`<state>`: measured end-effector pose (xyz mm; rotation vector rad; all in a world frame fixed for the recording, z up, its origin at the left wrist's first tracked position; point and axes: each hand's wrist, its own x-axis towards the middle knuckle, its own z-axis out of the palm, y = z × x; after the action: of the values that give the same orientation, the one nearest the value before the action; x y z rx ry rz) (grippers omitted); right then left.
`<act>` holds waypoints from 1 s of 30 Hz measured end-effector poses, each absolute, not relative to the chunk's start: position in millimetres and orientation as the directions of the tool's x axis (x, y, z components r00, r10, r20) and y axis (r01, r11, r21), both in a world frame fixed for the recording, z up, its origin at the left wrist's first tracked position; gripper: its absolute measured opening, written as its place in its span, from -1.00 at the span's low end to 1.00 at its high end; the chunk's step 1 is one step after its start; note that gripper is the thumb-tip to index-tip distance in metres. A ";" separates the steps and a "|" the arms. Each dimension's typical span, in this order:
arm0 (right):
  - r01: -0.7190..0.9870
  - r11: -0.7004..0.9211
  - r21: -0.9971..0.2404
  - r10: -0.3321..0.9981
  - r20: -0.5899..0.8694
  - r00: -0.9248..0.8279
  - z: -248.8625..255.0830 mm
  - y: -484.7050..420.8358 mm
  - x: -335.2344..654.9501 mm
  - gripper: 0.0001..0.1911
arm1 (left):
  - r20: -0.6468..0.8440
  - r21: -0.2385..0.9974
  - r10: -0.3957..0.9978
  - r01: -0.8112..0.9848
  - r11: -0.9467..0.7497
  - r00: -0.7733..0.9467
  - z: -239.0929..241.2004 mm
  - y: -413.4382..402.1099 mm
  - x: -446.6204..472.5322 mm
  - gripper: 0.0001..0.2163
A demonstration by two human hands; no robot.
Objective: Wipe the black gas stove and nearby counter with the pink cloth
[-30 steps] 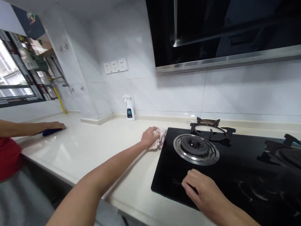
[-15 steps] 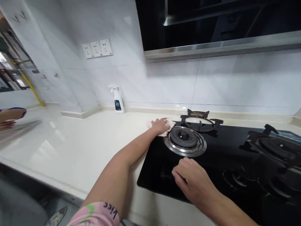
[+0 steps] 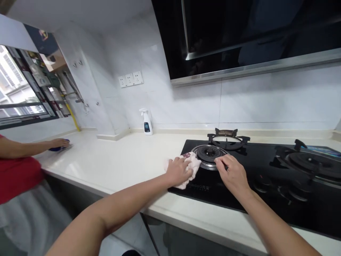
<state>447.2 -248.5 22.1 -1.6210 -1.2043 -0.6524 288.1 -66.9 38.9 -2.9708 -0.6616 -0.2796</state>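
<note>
My left hand is shut on a crumpled white cloth with a small pink mark, pressing it on the front left of a black glass gas hob. The near burner, with its steel ring, sits just beyond the cloth. My right hand lies at the burner's front rim, fingers curled against the steel. Whether they grip it is hidden. A black iron pan support stands behind, and a second burner lies to the right.
A co-worker's hand in a red sleeve wipes the cream countertop at far left with a blue cloth. A white spray bottle stands against the tiled wall, under sockets. A black range hood hangs above.
My left hand and the cloth have moved from behind the near burner to its front left. My right hand has slid up to the burner rim. The co-worker's hand is fully in view again.
</note>
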 end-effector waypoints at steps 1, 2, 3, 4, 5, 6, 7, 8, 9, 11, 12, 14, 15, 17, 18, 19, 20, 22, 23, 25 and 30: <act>0.927 -0.031 -0.373 0.394 0.848 0.355 22.4 -248.2 447.6 -0.69 | 0.198 -0.051 0.388 0.405 -0.913 0.900 38.5 -75.4 276.5 -0.55; 0.932 -0.027 -0.363 0.386 0.856 0.344 23.3 -247.6 448.0 -0.69 | 0.201 -0.058 0.362 0.380 -0.923 0.910 38.0 -83.7 266.2 -0.55; 0.935 -0.025 -0.353 0.374 0.864 0.337 25.2 -247.1 448.5 -0.68 | 0.206 -0.064 0.330 0.349 -0.935 0.921 37.3 -91.8 257.5 -0.55; 0.938 -0.026 -0.347 0.355 0.873 0.333 28.1 -247.1 448.8 -0.68 | 0.211 -0.068 0.293 0.313 -0.947 0.932 36.5 -99.9 250.6 -0.56; 0.938 -0.028 -0.344 0.329 0.883 0.334 32.0 -248.2 448.7 -0.68 | 0.216 -0.071 0.252 0.272 -0.960 0.943 35.7 -107.8 245.5 -0.56; 0.938 -0.028 -0.346 0.299 0.892 0.338 36.6 -251.1 447.7 -0.68 | 0.217 -0.070 0.205 0.225 -0.972 0.954 34.9 -115.4 242.2 -0.56; 0.935 -0.022 -0.353 0.268 0.899 0.346 41.8 -256.6 445.8 -0.68 | 0.214 -0.066 0.156 0.174 -0.983 0.964 34.3 -122.7 240.8 -0.57; 0.933 -0.010 -0.359 0.244 0.904 0.351 46.8 -265.4 442.9 -0.69 | 0.207 -0.057 0.107 0.122 -0.991 0.972 34.0 -129.4 241.0 -0.56; 0.933 0.003 -0.360 0.228 0.908 0.350 51.0 -277.6 439.2 -0.70 | 0.193 -0.043 0.067 0.076 -0.996 0.979 33.9 -135.3 242.8 -0.56; 0.937 -0.009 -0.350 0.206 0.916 0.344 53.7 -312.6 431.8 -0.74 | 0.157 -0.009 0.020 0.022 -1.000 0.987 35.0 -144.5 250.4 -0.54; 0.937 -0.048 -0.345 0.192 0.918 0.348 51.0 -334.1 429.5 -0.76 | 0.140 0.008 0.009 0.008 -1.000 0.990 35.9 -148.0 256.1 -0.53; 0.901 -0.201 -0.385 0.140 0.899 0.415 36.7 -379.6 430.7 -0.75 | 0.108 0.037 -0.008 -0.012 -0.999 0.994 37.9 -153.8 270.8 -0.52; 0.856 -0.300 -0.421 0.105 0.877 0.469 25.9 -401.0 434.4 -0.72 | 0.095 0.048 -0.018 -0.023 -0.999 0.995 38.6 -156.7 279.9 -0.52; 0.775 -0.458 -0.435 0.164 0.816 0.554 0.8 -435.4 445.7 -0.64 | 0.089 0.054 -0.026 -0.031 -0.998 0.996 39.1 -163.3 301.4 -0.52; 0.767 -0.493 -0.410 0.235 0.786 0.571 -11.7 -447.0 451.6 -0.62 | 0.095 0.048 -0.020 -0.025 -0.999 0.995 38.7 -167.1 313.7 -0.53; 0.774 -0.509 -0.376 0.318 0.754 0.575 -23.0 -454.5 456.3 -0.60 | 0.105 0.040 -0.012 -0.016 -0.999 0.994 38.1 -171.1 326.8 -0.53; 0.787 -0.514 -0.341 0.386 0.728 0.567 -32.4 -458.4 459.5 -0.60 | 0.116 0.033 -0.003 -0.007 -0.999 0.993 37.4 -175.0 340.7 -0.54; 0.805 -0.519 -0.288 0.459 0.700 0.547 -44.2 -457.9 460.7 -0.61 | 0.133 0.026 0.011 0.007 -1.000 0.991 35.9 -182.0 369.3 -0.55; 0.806 -0.529 -0.266 0.470 0.698 0.540 -46.6 -455.3 459.3 -0.63 | 0.138 0.027 0.015 0.011 -1.000 0.990 35.4 -184.8 383.7 -0.55; 0.804 -0.546 -0.237 0.476 0.702 0.530 -46.6 -449.6 454.5 -0.64 | 0.146 0.029 0.030 0.026 -0.999 0.989 35.0 -188.7 411.8 -0.57; 0.768 -0.605 -0.211 0.439 0.716 0.542 -42.6 -446.6 446.6 -0.68 | 0.148 0.016 0.063 0.061 -0.998 0.987 36.7 -196.1 472.3 -0.59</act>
<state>446.6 -446.6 -42.6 -2.2702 -0.9740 -0.8532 472.3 -196.1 36.7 -3.1433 -0.0977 -0.2343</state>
